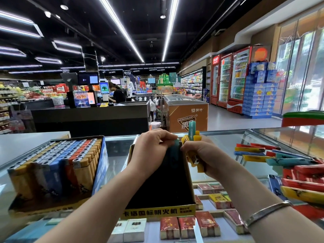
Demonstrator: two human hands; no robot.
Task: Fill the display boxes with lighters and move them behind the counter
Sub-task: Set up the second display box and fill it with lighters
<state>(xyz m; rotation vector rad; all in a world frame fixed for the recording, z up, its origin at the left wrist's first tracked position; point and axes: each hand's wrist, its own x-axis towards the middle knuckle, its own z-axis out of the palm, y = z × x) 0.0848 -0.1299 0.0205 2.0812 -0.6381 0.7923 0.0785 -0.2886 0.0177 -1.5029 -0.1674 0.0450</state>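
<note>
Head view shows the person's left hand [154, 146] pinching a teal lighter [174, 149] at the far edge of a nearly empty display box [163, 210], setting it into the top right corner. The right hand [201, 155] is clenched around a bundle of yellow and teal lighters [192, 137] just beside that corner. More loose lighters [287, 162] lie scattered on the glass counter [228, 142] to the right, and a full display box [56, 165] stands to the left.

With nothing yet beside it in the box, the teal lighter would likely tip over once released. The fanned bundle could slip from the grip, and loose lighters near the counter edge might roll off.

The box front reads, roughly, 卡塔国标明火机. A freezer [185, 114] beyond carries the 蒙牛 name. A red drinks cooler [236, 79] seems to bear Coca-Cola script.
</note>
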